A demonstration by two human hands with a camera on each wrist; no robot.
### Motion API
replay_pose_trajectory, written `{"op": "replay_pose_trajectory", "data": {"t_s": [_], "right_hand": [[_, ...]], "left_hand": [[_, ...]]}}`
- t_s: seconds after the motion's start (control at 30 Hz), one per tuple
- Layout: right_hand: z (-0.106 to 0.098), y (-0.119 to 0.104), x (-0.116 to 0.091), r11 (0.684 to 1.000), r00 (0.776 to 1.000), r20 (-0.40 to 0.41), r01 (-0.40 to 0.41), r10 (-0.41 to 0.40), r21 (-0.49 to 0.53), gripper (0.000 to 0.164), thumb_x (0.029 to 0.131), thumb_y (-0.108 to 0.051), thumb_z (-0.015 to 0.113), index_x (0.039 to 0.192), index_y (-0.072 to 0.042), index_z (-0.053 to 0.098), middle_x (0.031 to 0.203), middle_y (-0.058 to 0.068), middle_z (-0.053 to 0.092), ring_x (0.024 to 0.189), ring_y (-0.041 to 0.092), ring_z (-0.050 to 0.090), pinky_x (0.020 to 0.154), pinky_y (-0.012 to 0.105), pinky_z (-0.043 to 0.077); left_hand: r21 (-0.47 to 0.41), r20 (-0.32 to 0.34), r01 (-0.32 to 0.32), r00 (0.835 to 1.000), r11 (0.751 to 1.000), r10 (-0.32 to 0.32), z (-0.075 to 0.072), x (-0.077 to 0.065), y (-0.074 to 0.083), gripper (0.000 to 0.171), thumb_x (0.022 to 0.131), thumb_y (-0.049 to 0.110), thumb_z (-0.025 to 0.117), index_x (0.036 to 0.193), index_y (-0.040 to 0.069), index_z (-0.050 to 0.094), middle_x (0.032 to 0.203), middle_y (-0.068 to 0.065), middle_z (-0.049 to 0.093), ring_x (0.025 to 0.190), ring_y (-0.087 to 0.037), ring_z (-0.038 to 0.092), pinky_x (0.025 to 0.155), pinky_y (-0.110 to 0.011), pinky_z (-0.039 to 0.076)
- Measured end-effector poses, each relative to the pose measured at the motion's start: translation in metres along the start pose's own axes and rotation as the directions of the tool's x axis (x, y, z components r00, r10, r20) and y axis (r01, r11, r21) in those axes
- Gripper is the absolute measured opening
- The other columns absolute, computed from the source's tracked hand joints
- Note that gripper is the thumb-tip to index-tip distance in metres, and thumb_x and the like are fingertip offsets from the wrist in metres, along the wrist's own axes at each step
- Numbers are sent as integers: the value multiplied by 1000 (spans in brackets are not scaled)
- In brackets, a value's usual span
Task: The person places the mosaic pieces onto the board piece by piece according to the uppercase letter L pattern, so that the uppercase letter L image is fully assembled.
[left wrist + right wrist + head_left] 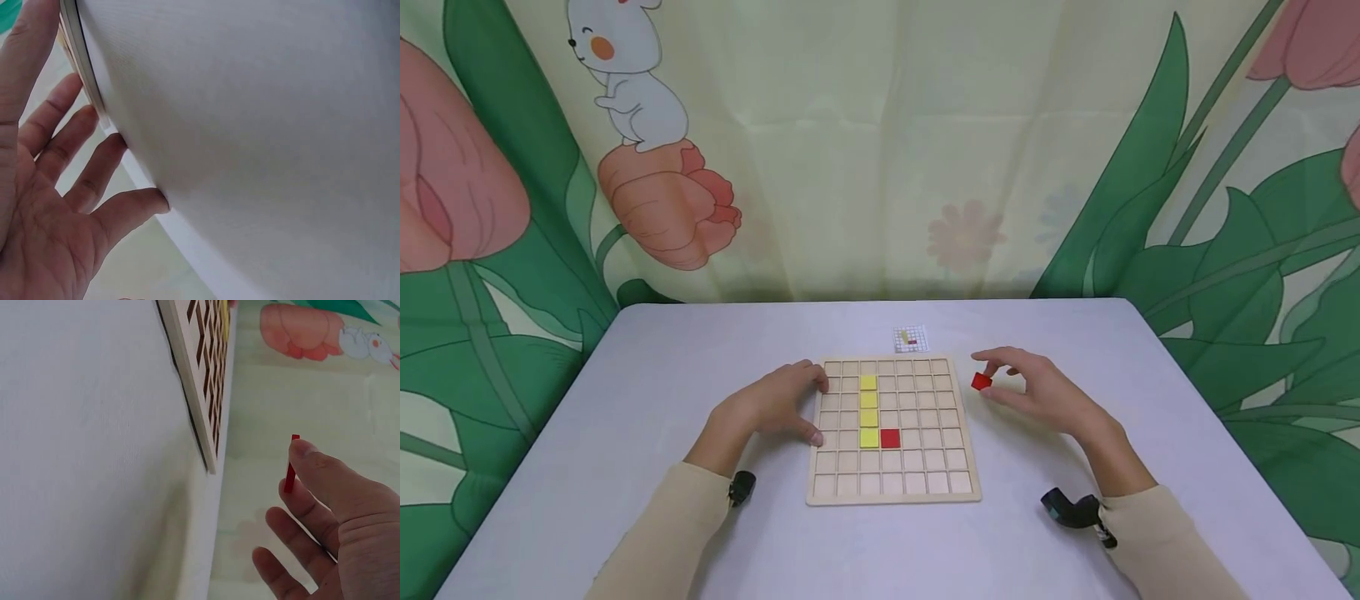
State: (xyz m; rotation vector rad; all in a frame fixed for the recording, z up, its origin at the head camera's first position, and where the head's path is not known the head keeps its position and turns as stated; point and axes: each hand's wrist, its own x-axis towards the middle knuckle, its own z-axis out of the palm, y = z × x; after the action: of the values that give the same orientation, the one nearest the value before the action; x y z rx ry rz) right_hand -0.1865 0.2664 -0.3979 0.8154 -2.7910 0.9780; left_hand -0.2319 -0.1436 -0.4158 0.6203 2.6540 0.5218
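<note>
A wooden grid board (894, 500) lies on the table, with several yellow square tiles (868, 417) in one column. A red tile (890, 438) sits in the cell right of the lowest yellow one. My left hand (772, 402) rests its fingertips and thumb along the board's left edge; the left wrist view shows its fingers (103, 164) spread. Just off the board's upper right side, my right hand (1047, 390) pinches a second red tile (981, 381) between thumb and a finger. Seen edge-on in the right wrist view, that red tile (292, 464) is thin and held above the table.
Behind the board lies a small printed grid card (911, 338) with yellow and red marks. A white cloth covers the table (662, 367). A curtain (865, 167) with flowers and a rabbit hangs behind it. Black wrist cameras (1070, 508) sit at both cuffs.
</note>
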Motion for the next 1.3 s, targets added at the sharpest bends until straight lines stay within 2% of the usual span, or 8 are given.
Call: {"op": "replay_pose_trajectory", "data": {"t_s": [0.17, 0.3, 0.43, 0.6, 0.73, 0.93, 1.3], "right_hand": [[10, -11, 5, 999, 999, 25, 37, -37, 23, 51, 90, -12, 80, 137, -18, 61, 109, -10, 68, 107, 11, 63, 95, 48, 53], [16, -15, 10, 998, 998, 40, 49, -50, 44, 53, 90, -11, 80, 139, -19, 60, 107, -9, 67, 106, 13, 63, 96, 49, 53], [23, -21, 16, 996, 997, 58, 39, -44, 84, 58, 90, -10, 80, 141, -21, 57, 105, -9, 68, 104, 13, 65, 100, 51, 51], [33, -29, 23, 994, 997, 75, -13, 5, 111, 60, 90, -14, 81, 143, -23, 56, 106, -11, 68, 106, 10, 64, 100, 48, 51], [38, -32, 25, 993, 996, 86, -33, 23, 117, 61, 89, -15, 81, 144, -25, 56, 107, -12, 68, 108, 13, 65, 98, 47, 51], [40, -31, 25, 990, 998, 65, -5, -4, 144, 60, 89, -13, 81, 142, -25, 57, 105, -11, 68, 107, 17, 66, 97, 50, 51], [53, -37, 27, 984, 994, 104, 18, -37, 178, 60, 88, -16, 82, 143, -23, 58, 104, -11, 68, 105, 22, 66, 98, 51, 50]], "left_hand": [[-7, 8, 2, 1000, 1000, -2, 0, -1, 0, 74, 60, 38, 100, 120, 23, 59, 131, 4, 57, 119, -20, 51, 109, -43, 44], [-11, 7, 6, 1000, 1000, -6, 1, -1, 1, 74, 61, 37, 100, 120, 23, 59, 130, 4, 57, 119, -20, 51, 108, -43, 44], [-10, 5, 8, 1000, 1000, -8, 1, -1, 2, 73, 62, 37, 100, 120, 23, 59, 130, 5, 57, 119, -19, 51, 108, -42, 45], [-2, -6, 9, 1000, 1000, -9, 0, 0, 1, 73, 62, 37, 100, 120, 23, 59, 131, 4, 57, 119, -19, 51, 109, -43, 44], [-3, -6, -2, 1000, 1000, 2, 0, 0, 1, 72, 62, 37, 100, 120, 22, 59, 130, 4, 57, 119, -19, 52, 109, -43, 44], [-2, -3, 5, 1000, 1000, -5, 3, 0, 0, 71, 61, 38, 100, 117, 24, 59, 125, 7, 57, 116, -17, 52, 107, -40, 45], [14, -11, 8, 1000, 1000, -8, 1, 1, 2, 72, 60, 38, 100, 118, 24, 59, 125, 7, 58, 115, -17, 52, 107, -41, 46]]}}
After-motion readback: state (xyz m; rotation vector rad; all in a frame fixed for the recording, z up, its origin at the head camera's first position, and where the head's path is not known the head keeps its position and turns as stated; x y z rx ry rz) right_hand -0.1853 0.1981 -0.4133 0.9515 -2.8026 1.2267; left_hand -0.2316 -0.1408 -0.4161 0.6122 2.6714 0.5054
